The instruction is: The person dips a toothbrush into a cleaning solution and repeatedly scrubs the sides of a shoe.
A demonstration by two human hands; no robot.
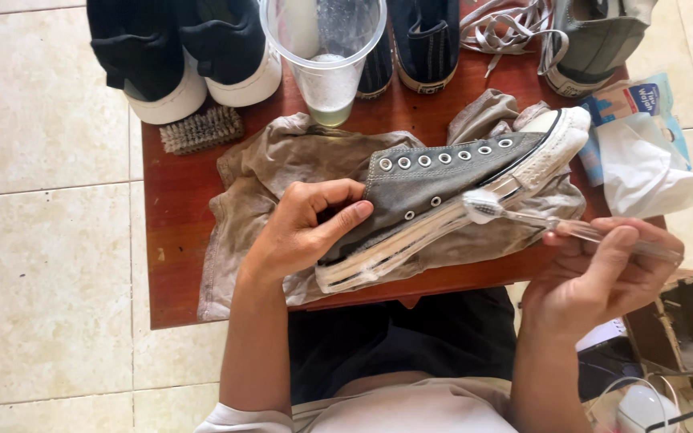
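Note:
A grey high-top canvas shoe (443, 180) with a white rubber sole lies on its side over a stained beige cloth (282, 160) on a small red-brown table (174, 208). My left hand (306, 224) grips the shoe at its heel, thumb on the canvas. My right hand (611, 269) holds a clear toothbrush (523, 215) by the handle. Its foamy head rests against the white sole edge near the middle of the shoe.
A clear plastic cup (326, 56) with soapy liquid stands at the back. Dark shoes with white soles (178, 56), another dark shoe (427, 40) and a grey shoe with loose laces (595, 40) line the far edge. A scrub brush (202, 130) lies left; a tissue pack (643, 152) sits right.

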